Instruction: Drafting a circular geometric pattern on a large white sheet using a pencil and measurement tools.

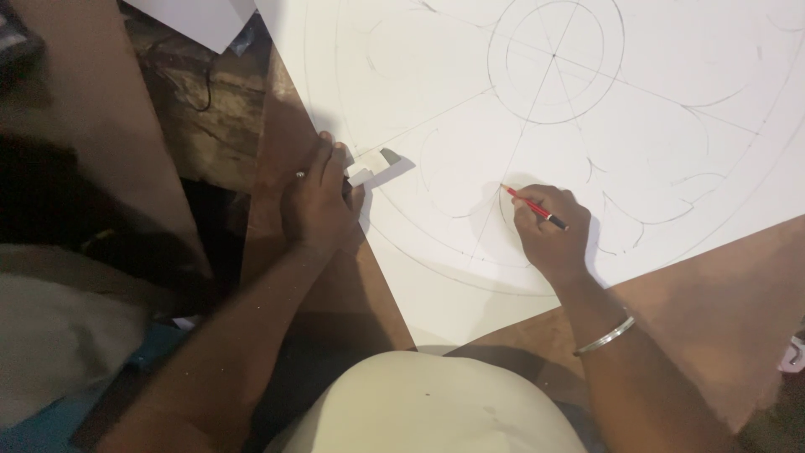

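While the right hand (549, 231) rests on the large white sheet of drawing paper (654, 159), its grip is closed around a slim red pencil with a black end (535, 207), whose tip touches the paper just left of the knuckles, at a faint curved pencil line. That sheet covers most of the brown wooden tabletop (721, 294) and carries a lightly pencilled round design: circles at the far middle, straight spokes running out from their centre, and petal-like arcs between them. A thin silver metal bangle (605, 335) circles the right wrist. At the paper's left edge, the left hand (319, 201) lies with fingers curled over a small white eraser block (362, 175), pressing down near the outer circle; how tightly it holds the block I cannot tell. Another white sheet (197, 17) lies at the far left corner.
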